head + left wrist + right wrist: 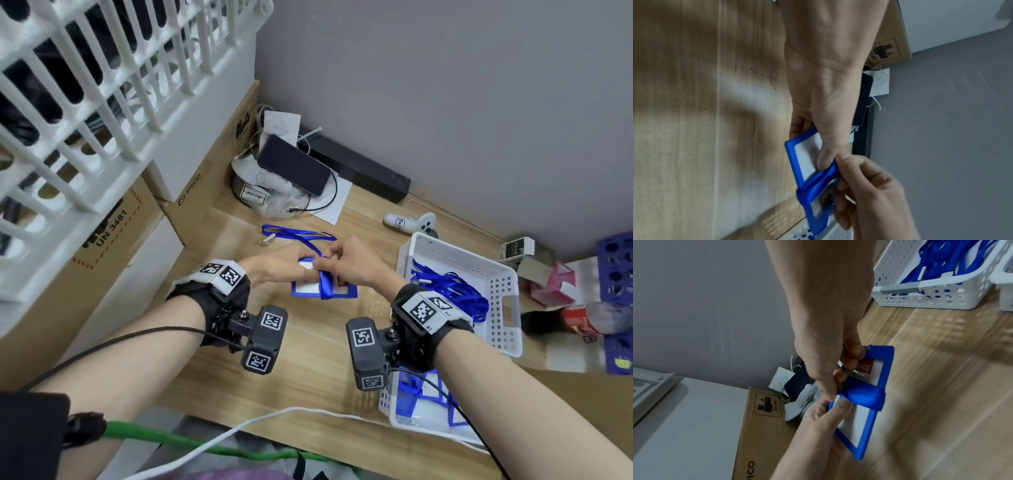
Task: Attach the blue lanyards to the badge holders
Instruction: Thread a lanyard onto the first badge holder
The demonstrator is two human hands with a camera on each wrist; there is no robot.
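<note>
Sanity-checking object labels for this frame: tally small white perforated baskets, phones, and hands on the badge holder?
Small white perforated baskets: 2, far basket and near basket
Phones: 1, phone
Hands gripping the badge holder: 2, left hand and right hand
Total: 5

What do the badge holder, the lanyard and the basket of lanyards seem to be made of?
Badge holder: apparently matte blue plastic with a clear window, given its rigid, even frame.
Lanyard: likely woven fabric ribbon; it lies limp.
Basket: white moulded plastic, with perforated walls.
</note>
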